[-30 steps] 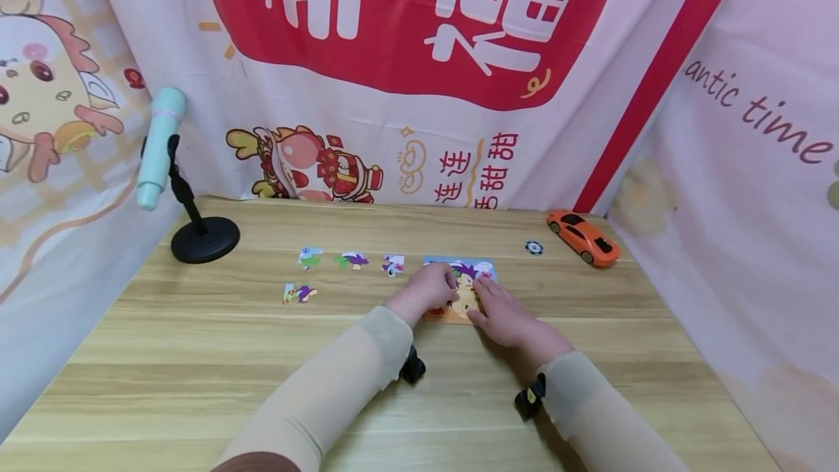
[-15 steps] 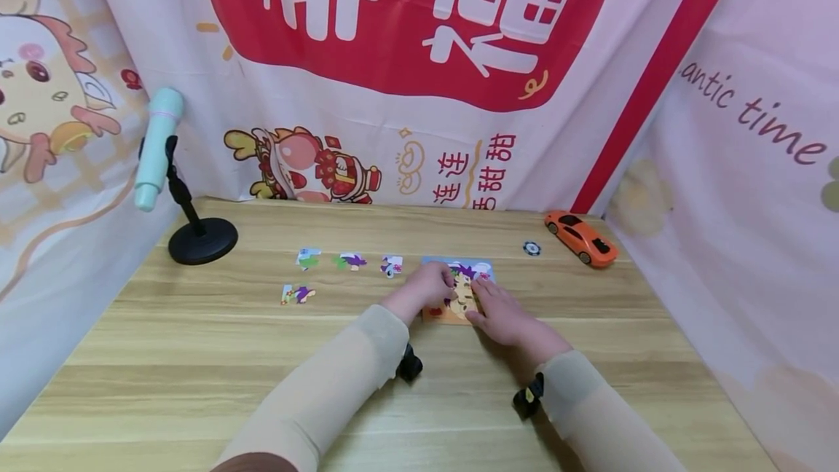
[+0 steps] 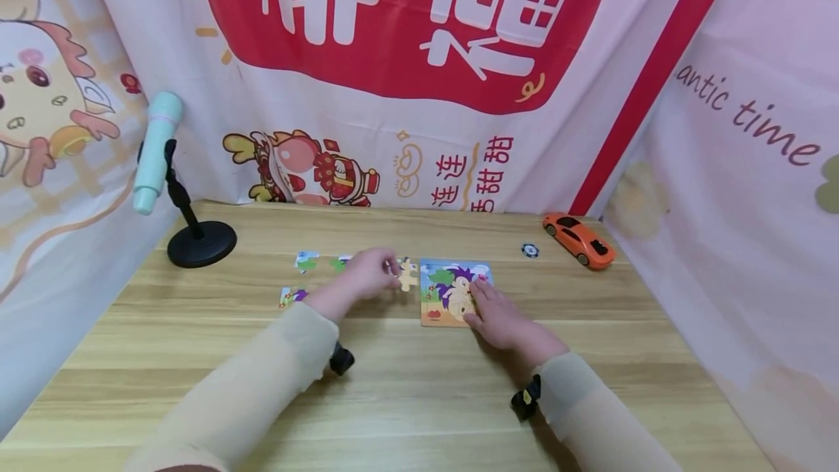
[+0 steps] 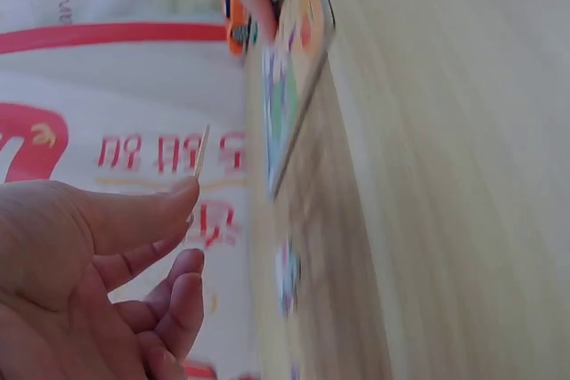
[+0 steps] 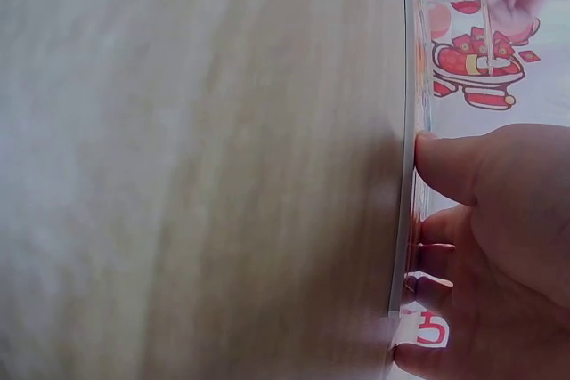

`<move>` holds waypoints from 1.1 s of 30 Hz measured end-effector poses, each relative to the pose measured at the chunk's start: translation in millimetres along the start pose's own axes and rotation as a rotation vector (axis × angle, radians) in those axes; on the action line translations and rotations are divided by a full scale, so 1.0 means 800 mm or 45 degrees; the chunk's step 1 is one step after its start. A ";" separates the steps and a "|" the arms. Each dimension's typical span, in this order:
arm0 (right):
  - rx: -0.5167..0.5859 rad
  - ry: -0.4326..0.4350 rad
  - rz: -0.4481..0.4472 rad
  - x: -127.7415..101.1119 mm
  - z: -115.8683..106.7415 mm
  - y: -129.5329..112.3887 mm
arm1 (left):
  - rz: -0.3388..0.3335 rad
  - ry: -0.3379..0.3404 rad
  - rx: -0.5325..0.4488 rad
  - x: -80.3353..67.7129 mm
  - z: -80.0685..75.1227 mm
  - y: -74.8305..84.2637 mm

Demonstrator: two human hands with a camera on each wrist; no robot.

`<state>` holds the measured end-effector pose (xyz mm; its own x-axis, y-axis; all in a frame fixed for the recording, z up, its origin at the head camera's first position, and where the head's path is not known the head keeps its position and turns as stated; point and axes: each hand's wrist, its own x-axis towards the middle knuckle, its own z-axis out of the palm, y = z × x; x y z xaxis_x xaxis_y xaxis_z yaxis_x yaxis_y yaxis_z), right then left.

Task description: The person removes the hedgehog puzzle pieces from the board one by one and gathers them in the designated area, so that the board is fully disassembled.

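Note:
My left hand [image 3: 367, 273] pinches a thin cream puzzle piece [image 3: 407, 277] between thumb and fingertips, just left of the puzzle board. In the left wrist view the piece [image 4: 203, 150] is seen edge-on, raised above the tabletop. The square puzzle board [image 3: 433, 317] shows a purple-haired cartoon animal with green and blue around it. My right hand [image 3: 501, 317] rests on the board's right side, fingers extended over it. The right wrist view has its thumb and fingers along the board's edge [image 5: 406, 166].
Several loose puzzle pieces lie left of the board, among them a blue-green piece [image 3: 306, 261] and a purple one [image 3: 293, 297]; the left hand partly covers others. A mint microphone on a black stand [image 3: 202, 245] is far left. An orange toy car [image 3: 578, 240] and a round chip [image 3: 530, 250] sit back right.
My left hand has moved left, away from over the board, and the cream piece now shows at its fingertips. More of the board's picture is uncovered. The right hand stays in place.

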<state>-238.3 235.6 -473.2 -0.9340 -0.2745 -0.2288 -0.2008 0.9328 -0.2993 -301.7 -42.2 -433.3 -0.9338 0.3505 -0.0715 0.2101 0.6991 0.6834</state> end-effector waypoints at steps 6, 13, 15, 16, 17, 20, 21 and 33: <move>-0.021 -0.010 0.007 0.000 -0.001 0.001 | -0.035 -0.051 0.008 -0.032 -0.034 -0.047; -0.033 -0.014 0.011 -0.001 -0.002 -0.001 | -0.050 -0.066 0.106 -0.058 -0.050 -0.089; -0.038 -0.014 0.014 -0.002 -0.002 -0.002 | -0.066 -0.061 0.109 -0.062 -0.053 -0.094; -0.034 -0.012 0.013 -0.002 -0.002 -0.002 | -0.076 -0.060 0.106 -0.064 -0.054 -0.095; -0.033 -0.012 0.015 -0.002 -0.002 -0.002 | -0.086 -0.058 0.107 -0.066 -0.054 -0.096; -0.026 -0.009 0.011 -0.002 -0.002 -0.003 | -0.109 -0.059 0.107 -0.068 -0.055 -0.098; -0.029 -0.010 0.012 -0.002 -0.002 -0.003 | -0.114 -0.056 0.113 -0.069 -0.054 -0.098; -0.023 -0.003 -0.004 -0.002 -0.003 -0.004 | -0.157 -0.043 0.203 -0.057 -0.053 -0.084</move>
<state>-237.2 233.8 -469.8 -0.9325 -0.2782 -0.2302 -0.2093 0.9360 -0.2831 -285.6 -131.3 -445.4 -0.9456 0.2753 -0.1736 0.1409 0.8270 0.5443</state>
